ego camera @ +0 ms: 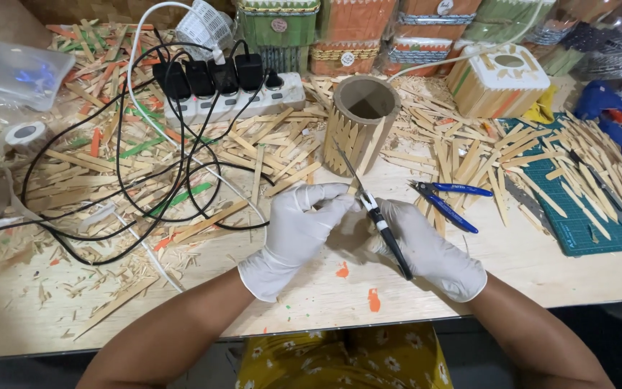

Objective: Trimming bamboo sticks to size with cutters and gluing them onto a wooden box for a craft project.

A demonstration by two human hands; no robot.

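Both hands wear white gloves and meet at the centre of the frame, low over the wooden table [311,302]. The right hand [430,248] is closed around the black handle of a thin pointed tool [372,209], whose metal tip slants up toward the upper left. The left hand [300,227] has its fingers curled in against the tool's shaft; whether a small piece is pinched between its fingertips cannot be made out.

Just above the hands stands a cardboard tube [361,122], upright, partly clad in wooden sticks. Blue-handled pliers [448,202] lie just right of the right hand. Loose wooden sticks [253,151] cover the table across the upper half of the frame. A white power strip [235,101] with black plugs sits upper centre-left, its black cables looping down the left side. A green cutting mat [584,216] lies at the right edge, with a blue glue gun [617,108] at upper right.
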